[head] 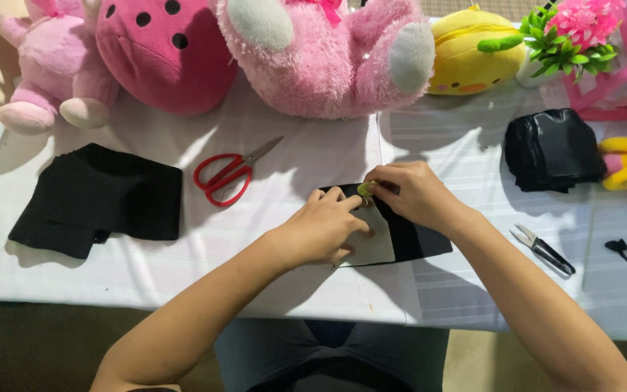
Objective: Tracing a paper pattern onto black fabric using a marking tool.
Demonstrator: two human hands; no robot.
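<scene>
— Where are your hands?

— My left hand point(324, 229) lies flat, fingers together, pressing a pale template on black fabric point(408, 236) at the surface's point(183, 254) near edge.

— And the other?

— My right hand point(415, 194) pinches a small green chalk point(365, 189) at the template's far edge, just past my left fingertips.

1. Black felt point(415, 236) under the hands looks matt and soft, and so does the folded felt point(99, 199).
2. Scissors point(230, 174) show glossy red plastic handles and metal blades.
3. Pink plush point(328, 58) is fluffy.
4. Tablecloth point(473, 145) is smooth.
</scene>
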